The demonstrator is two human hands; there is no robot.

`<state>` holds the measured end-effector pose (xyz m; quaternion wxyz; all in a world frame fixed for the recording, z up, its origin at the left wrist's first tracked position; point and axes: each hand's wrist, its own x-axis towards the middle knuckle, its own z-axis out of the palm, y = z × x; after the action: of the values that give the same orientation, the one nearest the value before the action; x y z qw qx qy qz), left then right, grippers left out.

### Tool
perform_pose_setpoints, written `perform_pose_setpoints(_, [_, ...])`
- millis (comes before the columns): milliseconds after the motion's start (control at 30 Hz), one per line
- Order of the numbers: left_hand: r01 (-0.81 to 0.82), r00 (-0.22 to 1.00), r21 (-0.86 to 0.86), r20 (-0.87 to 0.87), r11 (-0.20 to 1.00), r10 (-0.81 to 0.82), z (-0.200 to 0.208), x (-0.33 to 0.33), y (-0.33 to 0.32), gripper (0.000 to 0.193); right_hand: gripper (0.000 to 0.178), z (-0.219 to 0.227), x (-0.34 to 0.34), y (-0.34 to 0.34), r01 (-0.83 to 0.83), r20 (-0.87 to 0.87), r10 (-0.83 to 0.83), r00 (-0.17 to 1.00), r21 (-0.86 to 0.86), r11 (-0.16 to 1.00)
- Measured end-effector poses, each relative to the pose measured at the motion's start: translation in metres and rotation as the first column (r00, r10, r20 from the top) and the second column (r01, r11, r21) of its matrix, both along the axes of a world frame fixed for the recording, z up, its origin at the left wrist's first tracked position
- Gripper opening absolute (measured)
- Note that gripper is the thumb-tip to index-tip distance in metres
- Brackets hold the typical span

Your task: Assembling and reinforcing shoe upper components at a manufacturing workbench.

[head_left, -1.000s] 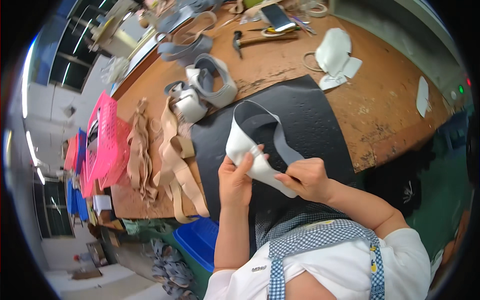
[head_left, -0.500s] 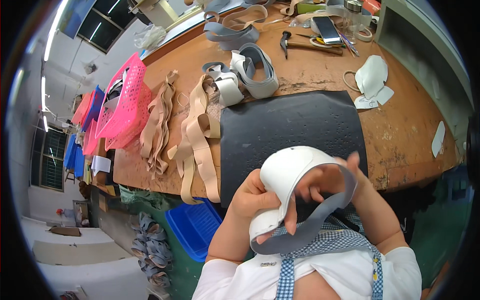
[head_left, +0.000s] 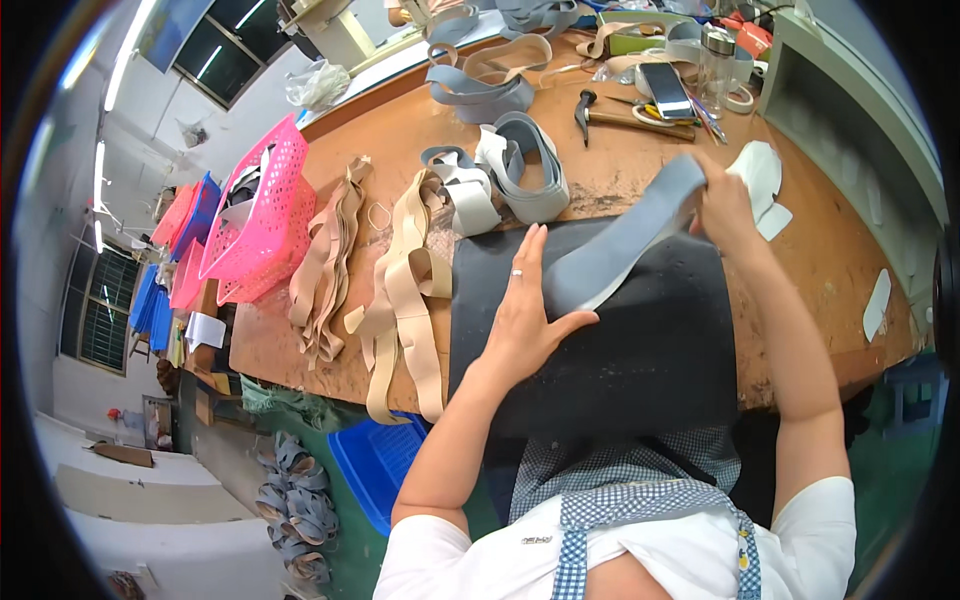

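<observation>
A wide strip (head_left: pixel 630 240) of flexible, leather-like material, grey on the face turned up and white underneath, slants across the black mat (head_left: pixel 640 370). My right hand (head_left: pixel 725 207) grips its far right end, lifted above the mat. At the strip's lower left end, my left hand (head_left: pixel 525 318) lies with fingers stretched and thumb apart, its inner edge against or very near the material. Whether the palm presses on the strip cannot be made out. Beyond the mat stand coiled grey-and-white strips (head_left: pixel 540 185). White cut pieces (head_left: pixel 758 175) lie just past my right hand.
Beige strips (head_left: pixel 405 290) and brownish strips (head_left: pixel 325 265) lie left of the mat, near a pink basket (head_left: pixel 255 225). At the back right are a hammer (head_left: pixel 640 124), a phone (head_left: pixel 667 90) and a glass bottle (head_left: pixel 714 70). A blue crate (head_left: pixel 375 465) sits below the table edge.
The strip, earlier held up as a curved loop in both hands near my body, is now stretched out over the mat. My right hand moved far and right; my left hand opened and flattened.
</observation>
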<state>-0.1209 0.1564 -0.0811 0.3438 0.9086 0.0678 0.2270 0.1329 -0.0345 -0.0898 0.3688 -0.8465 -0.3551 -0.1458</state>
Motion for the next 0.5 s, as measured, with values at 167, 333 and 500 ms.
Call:
perform_pose_setpoints(167, [-0.593,0.781,-0.152,0.132,0.791,0.611,-0.017,0.051,0.096,0.07,0.022,0.053,0.091,0.035,-0.003,-0.146,-0.016,0.989,-0.126,0.992])
perform_pose_setpoints(333, [-0.468,0.881,-0.239,-0.046,0.851,0.471,-0.037,0.054,0.166,0.03,0.045,0.054,0.083,0.068,0.17,0.198,-0.055,0.979,-0.634,0.755])
perform_pose_setpoints(500, [-0.123,0.919,-0.578,0.239,0.807,0.312,0.03,0.013,0.066,0.014,0.035,0.054,-0.045,0.094,-0.504,-0.726,0.543,0.423,0.309,0.806])
